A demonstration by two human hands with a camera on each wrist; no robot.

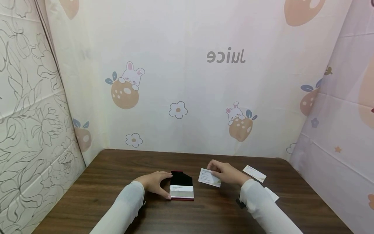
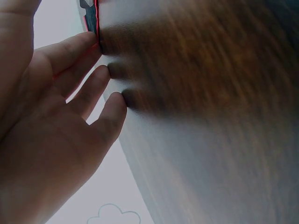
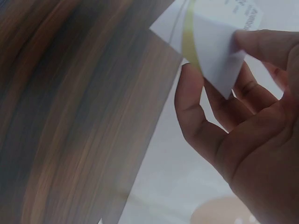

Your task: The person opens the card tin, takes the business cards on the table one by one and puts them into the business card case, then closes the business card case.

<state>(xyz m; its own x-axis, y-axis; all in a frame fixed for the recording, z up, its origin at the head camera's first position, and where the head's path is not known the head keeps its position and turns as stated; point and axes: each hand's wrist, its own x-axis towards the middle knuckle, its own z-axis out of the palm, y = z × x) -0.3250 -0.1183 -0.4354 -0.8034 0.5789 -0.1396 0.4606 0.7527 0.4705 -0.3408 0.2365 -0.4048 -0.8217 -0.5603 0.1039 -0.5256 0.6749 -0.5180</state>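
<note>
A business card case (image 1: 181, 194) with a red edge and black lining lies opened on the table. A white card (image 1: 181, 188) shows inside it, above a silver panel. My left hand (image 1: 153, 184) is at the case's left side, thumb at the near corner and index fingertip by the lid. In the left wrist view its fingers (image 2: 110, 119) stretch out loosely, tips at the table. To the right of the case, my right hand (image 1: 226, 173) pinches white business cards (image 1: 208, 178) between thumb and fingers. Their printing and a yellow-green stripe show in the right wrist view.
Another business card (image 1: 254, 173) lies on the brown wooden table (image 1: 122, 162) beyond the right forearm. A further white card (image 1: 271, 194) is partly hidden by the right sleeve. A patterned curtain (image 1: 181, 81) hangs behind the table's far edge.
</note>
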